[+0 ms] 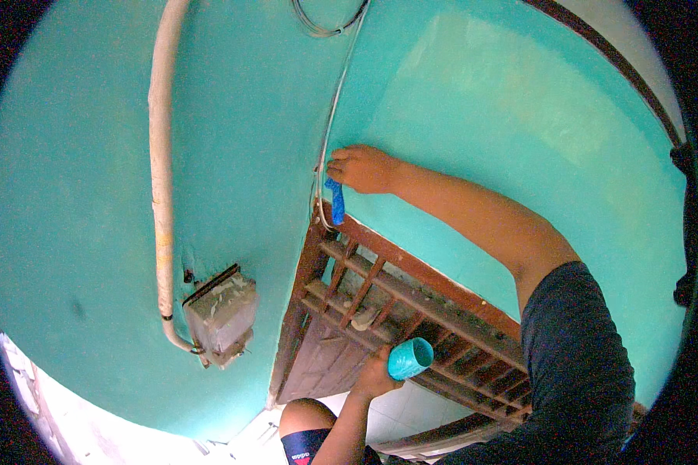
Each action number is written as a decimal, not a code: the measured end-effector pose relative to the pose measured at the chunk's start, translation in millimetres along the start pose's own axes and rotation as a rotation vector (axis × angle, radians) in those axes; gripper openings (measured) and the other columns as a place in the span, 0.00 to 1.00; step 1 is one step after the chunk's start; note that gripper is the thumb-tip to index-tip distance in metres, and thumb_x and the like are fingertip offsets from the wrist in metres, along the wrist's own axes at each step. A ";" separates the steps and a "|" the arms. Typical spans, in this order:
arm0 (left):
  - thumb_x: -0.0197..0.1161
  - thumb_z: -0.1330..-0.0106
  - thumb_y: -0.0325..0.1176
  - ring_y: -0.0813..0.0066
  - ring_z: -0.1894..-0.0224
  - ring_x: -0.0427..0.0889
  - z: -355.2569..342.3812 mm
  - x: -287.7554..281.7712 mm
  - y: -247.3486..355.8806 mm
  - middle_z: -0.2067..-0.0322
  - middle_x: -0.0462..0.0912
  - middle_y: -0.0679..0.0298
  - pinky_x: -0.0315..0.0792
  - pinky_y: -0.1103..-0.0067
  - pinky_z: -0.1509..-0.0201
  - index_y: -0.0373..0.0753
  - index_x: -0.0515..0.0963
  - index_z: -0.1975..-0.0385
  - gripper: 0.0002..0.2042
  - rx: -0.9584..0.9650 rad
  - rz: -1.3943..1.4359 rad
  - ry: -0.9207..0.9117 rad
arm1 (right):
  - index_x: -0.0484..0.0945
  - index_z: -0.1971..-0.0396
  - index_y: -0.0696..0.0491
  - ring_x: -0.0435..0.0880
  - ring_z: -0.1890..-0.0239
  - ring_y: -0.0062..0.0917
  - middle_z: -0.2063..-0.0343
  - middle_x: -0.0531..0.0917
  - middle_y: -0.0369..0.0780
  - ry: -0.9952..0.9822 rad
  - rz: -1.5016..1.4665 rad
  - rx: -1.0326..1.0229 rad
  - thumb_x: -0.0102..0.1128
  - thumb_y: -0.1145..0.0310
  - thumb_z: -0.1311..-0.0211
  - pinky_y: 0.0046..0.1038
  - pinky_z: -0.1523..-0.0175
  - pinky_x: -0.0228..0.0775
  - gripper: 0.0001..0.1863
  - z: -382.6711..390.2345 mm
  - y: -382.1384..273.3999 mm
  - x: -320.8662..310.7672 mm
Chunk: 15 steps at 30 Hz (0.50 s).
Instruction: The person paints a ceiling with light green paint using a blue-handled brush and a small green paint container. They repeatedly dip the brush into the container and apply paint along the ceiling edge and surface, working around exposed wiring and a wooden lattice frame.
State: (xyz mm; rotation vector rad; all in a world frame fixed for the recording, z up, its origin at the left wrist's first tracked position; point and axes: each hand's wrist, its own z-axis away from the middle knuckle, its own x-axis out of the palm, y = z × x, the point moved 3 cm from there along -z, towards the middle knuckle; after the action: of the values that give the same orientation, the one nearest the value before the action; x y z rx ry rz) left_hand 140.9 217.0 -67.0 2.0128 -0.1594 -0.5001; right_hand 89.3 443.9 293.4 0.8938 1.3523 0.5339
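Nearest, the left hand (375,375) is low by the knee, fingers wrapped round a turquoise cup (411,359), mouth facing up toward the camera; paint level inside can't be told. Better kept near upright and close under the work, so drips land in it.

Further out, the right arm is stretched to the corner. The right hand (364,168) has fingers bent and nearly closed, apparently gripping a blue strip (337,203) that hangs below them; brush handle or rag, can't tell, and the hidden part of the grip can't be read. It sits right beside the pale cables (338,89) running down the corner; contact unclear. Looks like touch-up of the corner: light load, short strokes along the cables, none pulled loose, tight edge above the brown wooden rail (430,273), as a smear there would show.

Beyond, the right-hand wall (457,116) has a paler, patchy area, so thin even coats seem wise. On the left wall, a cream pipe (161,155) bends into a grubby box (225,314); well apart from the hand, so little splash risk. Cable coil (338,32) up top.
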 end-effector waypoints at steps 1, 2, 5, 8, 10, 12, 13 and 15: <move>0.75 0.62 0.34 0.40 0.53 0.77 0.3 0.3 -1.1 0.55 0.77 0.41 0.75 0.58 0.52 0.34 0.64 0.48 0.37 -0.026 0.009 -0.018 | 0.80 0.60 0.52 0.80 0.60 0.37 0.65 0.82 0.42 -0.061 -0.044 0.106 0.56 0.72 0.51 0.38 0.55 0.75 0.15 3.5 12.6 -5.8; 0.75 0.62 0.34 0.40 0.53 0.77 0.0 0.2 -1.3 0.55 0.77 0.41 0.75 0.58 0.52 0.34 0.64 0.48 0.38 -0.019 0.010 -0.020 | 0.80 0.59 0.52 0.80 0.60 0.38 0.65 0.82 0.42 -0.072 -0.075 0.206 0.57 0.73 0.52 0.39 0.54 0.75 0.17 7.3 27.9 -17.8; 0.75 0.62 0.35 0.39 0.54 0.77 -1.0 1.3 -2.6 0.55 0.77 0.41 0.75 0.58 0.52 0.34 0.62 0.46 0.40 -0.006 -0.013 -0.036 | 0.81 0.65 0.52 0.80 0.61 0.43 0.67 0.81 0.47 0.147 0.084 0.477 0.60 0.73 0.56 0.45 0.55 0.74 0.14 21.3 105.0 -88.9; 0.75 0.63 0.34 0.39 0.54 0.77 -2.3 4.6 -3.8 0.55 0.77 0.41 0.75 0.59 0.52 0.33 0.61 0.43 0.42 0.015 -0.053 -0.032 | 0.80 0.64 0.53 0.82 0.65 0.43 0.69 0.82 0.49 0.369 0.544 0.725 0.58 0.71 0.51 0.43 0.60 0.75 0.12 44.7 181.1 -176.0; 0.75 0.63 0.35 0.39 0.54 0.78 -3.9 8.1 -3.6 0.55 0.77 0.40 0.75 0.59 0.52 0.33 0.60 0.42 0.44 0.029 -0.043 -0.047 | 0.79 0.64 0.54 0.82 0.66 0.44 0.70 0.82 0.49 0.457 0.642 0.711 0.58 0.71 0.50 0.43 0.61 0.76 0.11 52.6 202.6 -206.6; 0.75 0.63 0.34 0.39 0.54 0.78 -4.8 10.7 -2.5 0.56 0.78 0.41 0.75 0.59 0.52 0.34 0.60 0.42 0.43 0.014 0.007 -0.054 | 0.79 0.65 0.54 0.83 0.67 0.42 0.73 0.83 0.46 0.444 0.718 0.720 0.57 0.71 0.52 0.44 0.60 0.77 0.11 52.3 195.1 -208.8; 0.75 0.63 0.34 0.39 0.54 0.78 -5.4 11.4 -2.5 0.56 0.78 0.41 0.75 0.59 0.52 0.34 0.60 0.43 0.43 -0.007 0.029 -0.070 | 0.79 0.66 0.54 0.83 0.67 0.42 0.72 0.83 0.47 0.311 0.604 0.702 0.57 0.72 0.51 0.44 0.61 0.77 0.11 49.6 180.9 -193.6; 0.75 0.64 0.34 0.40 0.54 0.78 -6.4 12.3 -0.5 0.57 0.78 0.41 0.75 0.59 0.52 0.34 0.61 0.43 0.43 0.012 0.052 -0.067 | 0.79 0.67 0.55 0.82 0.67 0.43 0.71 0.82 0.48 0.242 0.464 0.480 0.54 0.72 0.49 0.44 0.61 0.76 0.09 23.5 132.4 -147.2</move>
State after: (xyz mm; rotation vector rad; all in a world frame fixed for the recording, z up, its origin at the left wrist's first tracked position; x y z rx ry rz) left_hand 154.7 218.5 -68.3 1.9997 -0.2552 -0.5346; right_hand 107.5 399.8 487.0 1.5997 1.5266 0.7009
